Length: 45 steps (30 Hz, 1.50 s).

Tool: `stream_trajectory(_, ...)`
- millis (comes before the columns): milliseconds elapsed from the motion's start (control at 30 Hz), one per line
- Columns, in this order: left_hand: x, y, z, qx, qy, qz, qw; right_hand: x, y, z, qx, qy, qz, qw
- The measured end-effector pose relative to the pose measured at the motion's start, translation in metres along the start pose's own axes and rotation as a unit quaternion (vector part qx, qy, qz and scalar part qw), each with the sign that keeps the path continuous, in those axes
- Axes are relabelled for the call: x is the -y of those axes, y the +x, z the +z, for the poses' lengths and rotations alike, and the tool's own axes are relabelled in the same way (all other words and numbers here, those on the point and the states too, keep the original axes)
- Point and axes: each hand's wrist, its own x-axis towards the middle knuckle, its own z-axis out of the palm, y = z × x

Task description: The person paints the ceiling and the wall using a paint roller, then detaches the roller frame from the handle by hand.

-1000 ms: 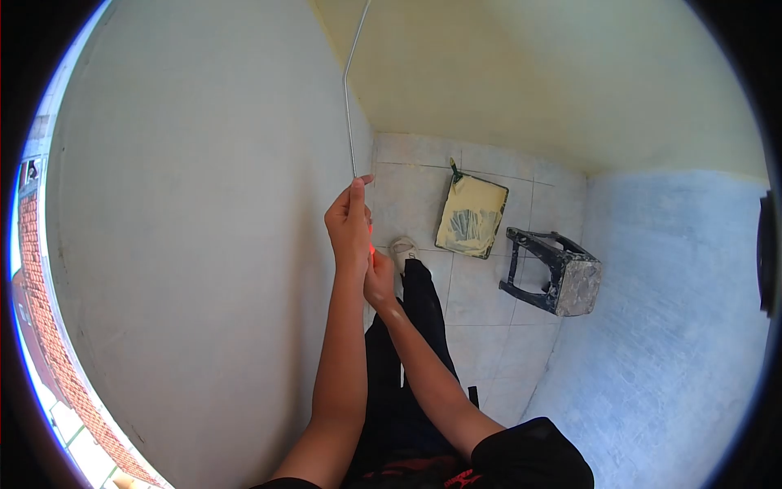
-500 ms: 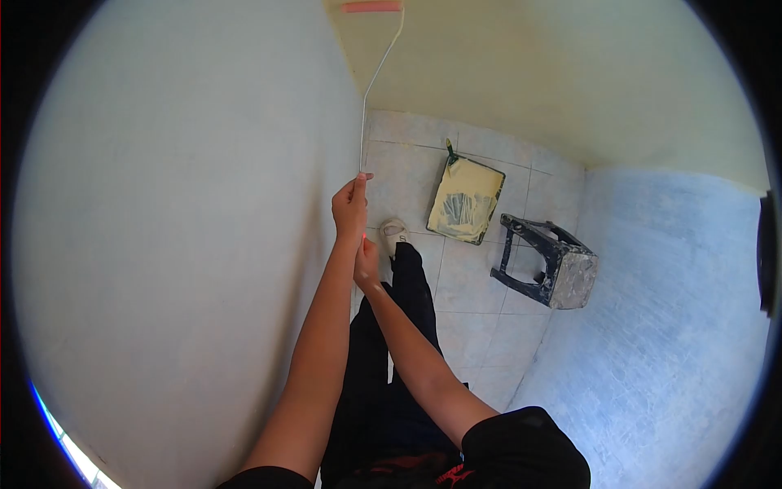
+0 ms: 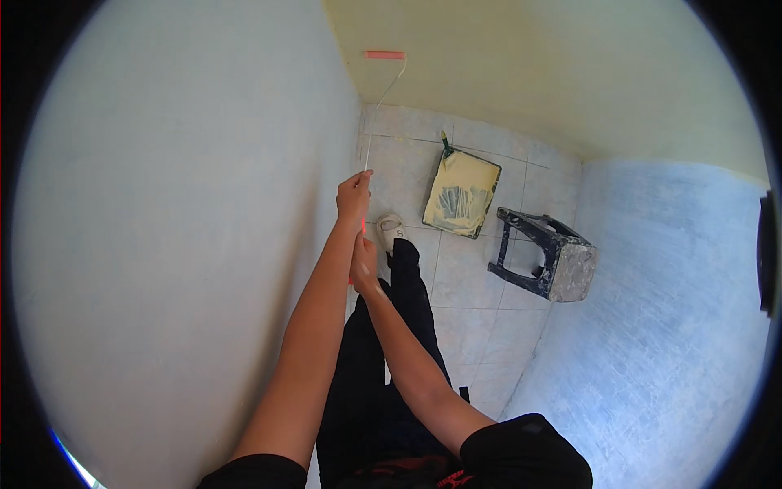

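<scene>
A long-handled paint roller [image 3: 385, 55] with a pink sleeve is up against the yellowish far wall [image 3: 505, 73], near its left corner. Its thin bent metal rod runs down to my hands. My left hand [image 3: 353, 198] is closed round the upper part of the handle, where the rod begins. Lower down, my right hand [image 3: 364, 259] wraps the same handle, bits of red showing beside it. Fingers and palm cover most of the grip.
On the tiled floor [image 3: 464, 273] lies a paint tray [image 3: 462, 193] with pale yellow paint, a green-tipped brush handle at its top corner. A paint-spattered dark stool [image 3: 546, 254] lies on its side by the bluish right wall [image 3: 643, 293]. A pale wall [image 3: 163, 228] rises close on my left.
The roller has come down the far wall, its sleeve now lower in view and slightly to the right. Both hands keep their hold. My view has shifted slightly.
</scene>
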Motion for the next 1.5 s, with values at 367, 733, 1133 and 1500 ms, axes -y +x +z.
stream_trajectory(367, -0.148, -0.135, -0.053, 0.189, -0.233, -0.001, 0.954, 0.159, -0.157, 0.004, 0.105, 0.010, 0.049, 0.993)
stream_trajectory(733, -0.140, -0.089, -0.044, 0.187, -0.161, 0.000, 0.969, 0.171, -0.125, 0.014, 0.127, 0.061, 0.057, 0.988)
stream_trajectory(1133, -0.140, -0.029, 0.007, 0.222, -0.218, -0.022, 0.950, 0.224, -0.070, -0.008, 0.146, 0.093, 0.060, 0.983)
stream_trajectory(1500, -0.202, -0.127, -0.012, 0.171, -0.266, -0.025, 0.948, 0.259, -0.157, -0.015, 0.212, 0.092, 0.096, 0.968)
